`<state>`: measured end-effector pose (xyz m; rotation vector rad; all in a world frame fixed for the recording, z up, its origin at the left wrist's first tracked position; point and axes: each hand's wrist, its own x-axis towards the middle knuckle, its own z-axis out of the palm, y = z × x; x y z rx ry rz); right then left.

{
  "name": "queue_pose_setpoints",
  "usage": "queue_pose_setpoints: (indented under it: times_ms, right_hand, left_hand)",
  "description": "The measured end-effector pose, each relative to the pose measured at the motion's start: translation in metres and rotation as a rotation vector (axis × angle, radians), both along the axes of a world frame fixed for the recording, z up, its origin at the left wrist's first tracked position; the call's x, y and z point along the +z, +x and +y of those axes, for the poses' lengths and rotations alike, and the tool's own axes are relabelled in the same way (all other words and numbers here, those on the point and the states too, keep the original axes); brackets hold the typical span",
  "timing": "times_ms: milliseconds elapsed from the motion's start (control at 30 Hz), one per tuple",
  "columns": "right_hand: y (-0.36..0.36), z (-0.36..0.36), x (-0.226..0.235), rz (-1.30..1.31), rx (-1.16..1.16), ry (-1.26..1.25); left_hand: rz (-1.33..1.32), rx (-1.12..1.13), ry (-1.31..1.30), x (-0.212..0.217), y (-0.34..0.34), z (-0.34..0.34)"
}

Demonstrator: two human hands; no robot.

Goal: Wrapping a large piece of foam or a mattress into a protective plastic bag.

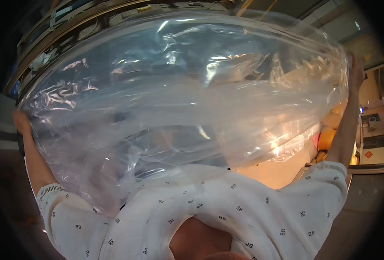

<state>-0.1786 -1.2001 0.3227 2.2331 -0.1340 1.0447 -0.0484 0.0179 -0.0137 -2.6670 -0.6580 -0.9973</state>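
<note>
A large clear plastic bag (174, 99) is stretched wide in front of my chest, crinkled and shiny, its rim forming a long curve from side to side. At the far left, my left hand (22, 122) is closed on one end of the rim, arm spread outward. My right hand (356, 71), raised higher and farther out at the right, grips the opposite end; its fingers are partly blurred and hidden at the edge. The lower folds of the bag hang close to my white patterned shirt (239, 208). Things behind the plastic show only hazily.
A wooden frame or rack (49, 39) with assorted items runs along the far left. Orange objects (326, 138) stand beneath my right arm, near a tan flat surface (265, 175). A lit room with a red diamond-shaped wall decoration (368, 154) lies at the right.
</note>
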Motion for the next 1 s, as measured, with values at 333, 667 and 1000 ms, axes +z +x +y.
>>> queue_pose_setpoints:
  times_ms: [333,667,1000]
  right_hand:
    - [0.057,0.174,-0.264,0.573,0.004,0.313]
    - [0.131,0.219,-0.25,0.203,0.25,0.629]
    - [0.212,0.238,-0.231,0.988,0.532,1.618]
  left_hand:
    - [0.048,-0.004,-0.3,-0.005,-0.033,-0.035]
    - [0.047,0.217,-0.244,0.018,-0.043,-0.068]
    - [-0.03,0.158,-0.264,0.034,-0.062,-0.084]
